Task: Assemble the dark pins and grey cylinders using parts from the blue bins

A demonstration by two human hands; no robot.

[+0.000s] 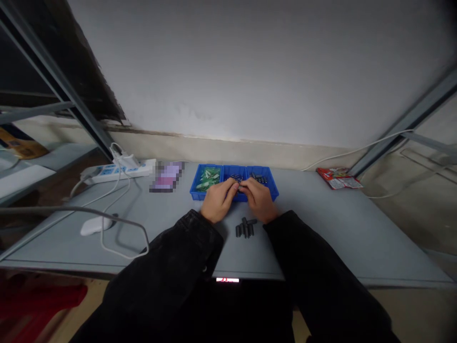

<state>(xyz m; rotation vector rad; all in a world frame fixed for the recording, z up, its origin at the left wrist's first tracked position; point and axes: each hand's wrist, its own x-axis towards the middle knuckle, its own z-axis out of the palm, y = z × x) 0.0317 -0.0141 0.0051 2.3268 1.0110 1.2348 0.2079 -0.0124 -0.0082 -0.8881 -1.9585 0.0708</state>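
My left hand (218,199) and my right hand (260,199) meet above the front of a blue compartment tray (274,190). Both are closed, thumbs and fingertips pinched together around something too small to make out. In the tray's left compartment lie green and whitish pieces (209,178). Small dark and metallic parts (233,178) fill the middle one, partly hidden by my fingers. More dark cylindrical pieces (259,178) lie in the right compartment. Between my forearms, several dark grey cylinders (245,228) rest in a small group on the grey table (314,228).
A white power strip (139,169) with plugs and cables stands at the back left, beside a pixelated flat object (167,176). Nearer lie a white rounded item (95,226) and a looping cable (124,257). A red packet (338,178) lies back right, near a metal frame post.
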